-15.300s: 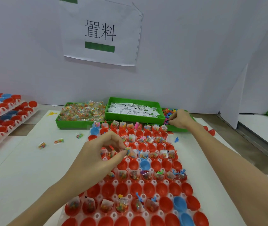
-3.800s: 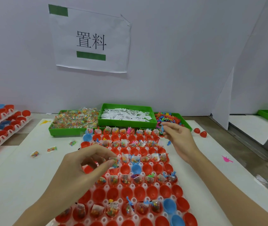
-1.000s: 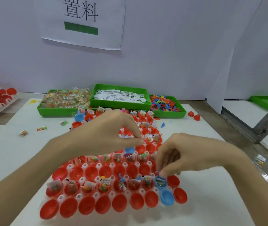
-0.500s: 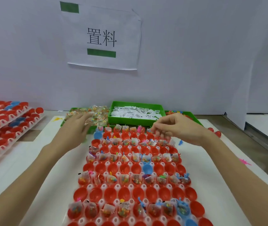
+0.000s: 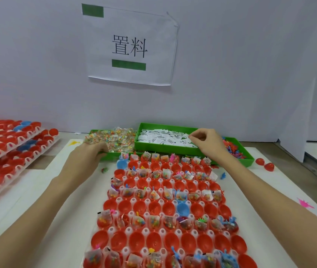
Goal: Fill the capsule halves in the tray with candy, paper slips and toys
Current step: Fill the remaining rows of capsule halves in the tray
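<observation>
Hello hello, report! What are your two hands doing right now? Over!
Left hand reaching into green bin of wrapped candy. Right hand pinching over green bin of white paper slips. White tray of red capsule halves partly filled. Nothing blocking.

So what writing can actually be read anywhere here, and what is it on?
"置料": large black characters on the white paper sign taped to the wall, between two plain green bars.
Paper slips in the middle green bin: dark print shows, too small to read.
Candy packets and the slips tucked into the capsule halves: nothing legible.
No brand names or numbers can be made out elsewhere.
</observation>
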{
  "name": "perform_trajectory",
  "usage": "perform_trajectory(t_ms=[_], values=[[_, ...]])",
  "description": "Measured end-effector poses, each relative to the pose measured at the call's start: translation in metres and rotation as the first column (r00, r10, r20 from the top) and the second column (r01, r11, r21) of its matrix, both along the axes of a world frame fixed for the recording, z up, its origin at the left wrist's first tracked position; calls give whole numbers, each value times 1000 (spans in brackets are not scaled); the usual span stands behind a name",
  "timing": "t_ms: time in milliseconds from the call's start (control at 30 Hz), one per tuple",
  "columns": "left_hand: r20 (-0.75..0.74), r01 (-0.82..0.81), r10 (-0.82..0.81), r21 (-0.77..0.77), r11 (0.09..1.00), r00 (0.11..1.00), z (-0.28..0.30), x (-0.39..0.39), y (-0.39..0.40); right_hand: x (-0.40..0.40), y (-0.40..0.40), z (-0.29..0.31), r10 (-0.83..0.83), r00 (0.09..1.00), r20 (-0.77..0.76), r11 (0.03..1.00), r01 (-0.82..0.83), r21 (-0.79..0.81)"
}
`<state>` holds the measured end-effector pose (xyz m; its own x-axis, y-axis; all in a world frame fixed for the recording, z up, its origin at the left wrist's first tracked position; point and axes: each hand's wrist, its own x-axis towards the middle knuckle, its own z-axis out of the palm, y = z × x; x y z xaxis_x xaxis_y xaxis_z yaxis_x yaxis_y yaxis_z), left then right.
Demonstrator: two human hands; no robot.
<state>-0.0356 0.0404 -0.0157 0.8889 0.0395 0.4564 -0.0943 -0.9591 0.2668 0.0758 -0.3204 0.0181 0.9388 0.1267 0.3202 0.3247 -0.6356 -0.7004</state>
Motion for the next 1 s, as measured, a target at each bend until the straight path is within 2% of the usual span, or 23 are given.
perform_trajectory(t_ms=[133,333,400,567,733,900,1000], values=[[47,27,-24,-60,998,999,0,3,8,3,1,-1,-48,998,-42,998,46,-34],[127,74,-83,73,995,988,8,3,8,2,6,8,-17,993,-117,991,1,-136],[159,66,-75,65,996,984,9,2,9,5,8,11,-25,988,-154,988,1,-152],[206,39,-11,-133,990,979,24,-2,0,9,17,18,-54,970,-237,973,-2,-230],[180,142,-74,-400,906,981,62,-17,-32,14,27,23,-110,952,-285,930,-3,-367],[191,318,-256,-490,812,948,99,-51,-76,13,32,22,-145,948,-283,903,10,-429],[193,388,-337,-485,784,922,101,-69,-96,17,36,23,-174,941,-290,887,22,-461]])
